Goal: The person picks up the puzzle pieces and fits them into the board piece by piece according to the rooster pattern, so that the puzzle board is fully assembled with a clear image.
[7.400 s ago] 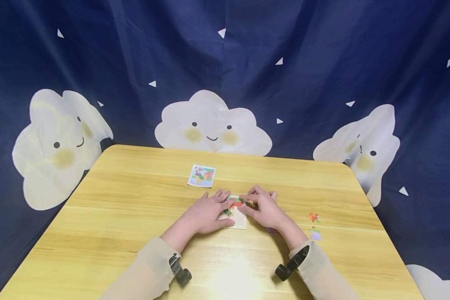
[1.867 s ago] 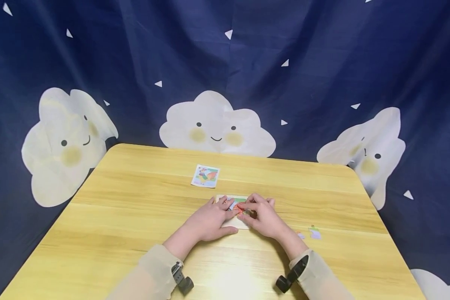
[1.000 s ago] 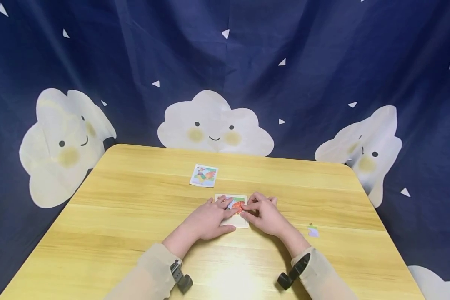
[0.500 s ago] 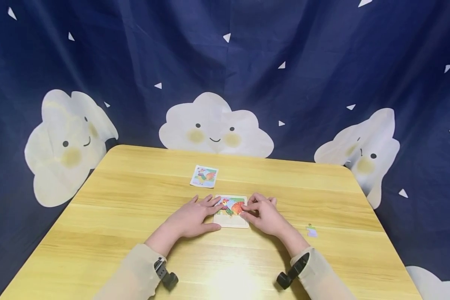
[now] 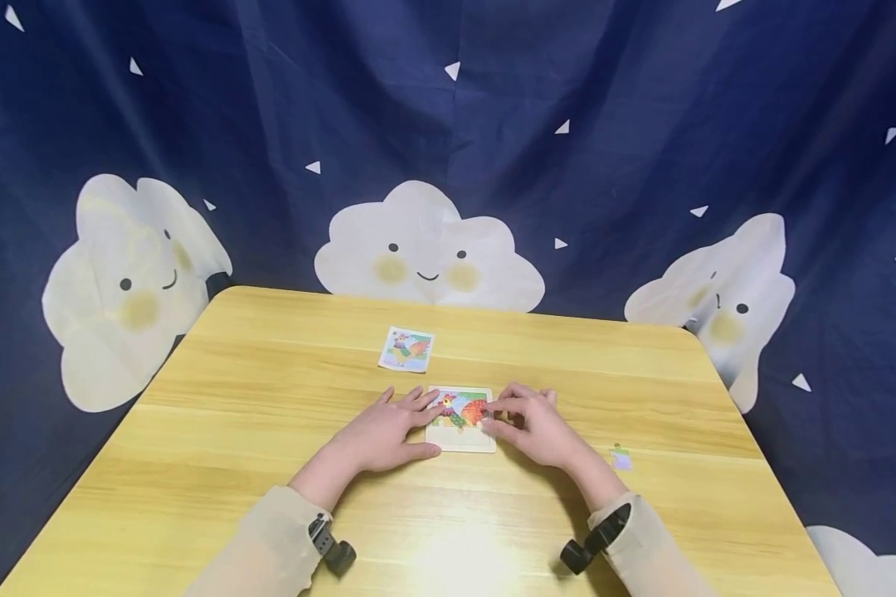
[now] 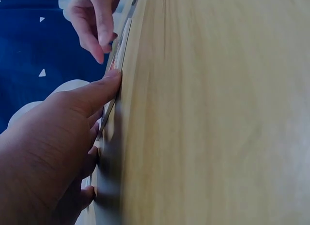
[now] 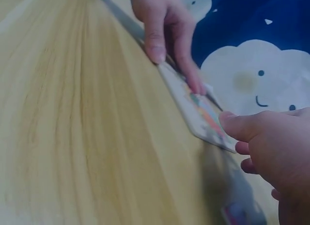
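A shallow white puzzle tray point(image 5: 459, 441) lies mid-table, its upper part filled with a colourful rooster picture point(image 5: 465, 408) and a pale strip along the near side. My left hand point(image 5: 379, 433) rests spread on its left end, index finger on the picture and thumb at the near edge. My right hand point(image 5: 533, 421) hovers at the tray's right edge, thumb and index finger apart by the orange tail, as the right wrist view also shows. Nothing shows between those fingertips. A loose green-and-lilac puzzle piece point(image 5: 621, 458) lies to the right, beyond the right forearm.
A square picture card point(image 5: 406, 350) with the same rooster lies behind the tray, slightly left. The wooden table point(image 5: 231, 398) reaches back to a dark blue curtain point(image 5: 605, 166) printed with clouds. Each wrist wears a black strap with a small camera.
Over the seconds, other loose pieces at the right have gone and the picture's orange tail has filled in. My left hand has slid left, uncovering the picture; my right hand has just drawn slightly right.
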A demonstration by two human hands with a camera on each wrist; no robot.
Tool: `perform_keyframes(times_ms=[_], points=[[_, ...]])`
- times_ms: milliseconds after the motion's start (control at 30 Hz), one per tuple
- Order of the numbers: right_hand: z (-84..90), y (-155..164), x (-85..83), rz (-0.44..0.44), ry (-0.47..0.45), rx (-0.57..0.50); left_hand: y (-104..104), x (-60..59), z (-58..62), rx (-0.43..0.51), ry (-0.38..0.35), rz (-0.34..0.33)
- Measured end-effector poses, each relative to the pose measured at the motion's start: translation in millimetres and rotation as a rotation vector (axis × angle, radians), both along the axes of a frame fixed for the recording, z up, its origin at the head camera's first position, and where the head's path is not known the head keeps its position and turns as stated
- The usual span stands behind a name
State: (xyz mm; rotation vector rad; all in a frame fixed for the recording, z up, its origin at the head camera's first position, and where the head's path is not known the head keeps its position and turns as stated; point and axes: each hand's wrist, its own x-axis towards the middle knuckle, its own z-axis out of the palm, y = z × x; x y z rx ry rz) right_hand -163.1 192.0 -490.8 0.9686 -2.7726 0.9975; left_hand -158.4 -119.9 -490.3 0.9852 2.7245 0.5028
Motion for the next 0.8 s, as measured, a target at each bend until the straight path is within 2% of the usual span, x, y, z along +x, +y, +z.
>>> perform_keyframes(times_ms=[200, 400, 800], points=[[10.7, 17, 7.7, 0.012, -0.054, -0.072, 0, 0.9, 1.5, 0.031, -0.014, 0.004], [16.4, 40, 17.5, 0.005, -0.088, -0.077, 1, 0.4, 1.3, 0.028, -0.014, 0.003], [15.0, 75, 36.3, -0.064, -0.172, 0.058, 1, 0.0, 1.7, 0.036, -0.015, -0.002]])
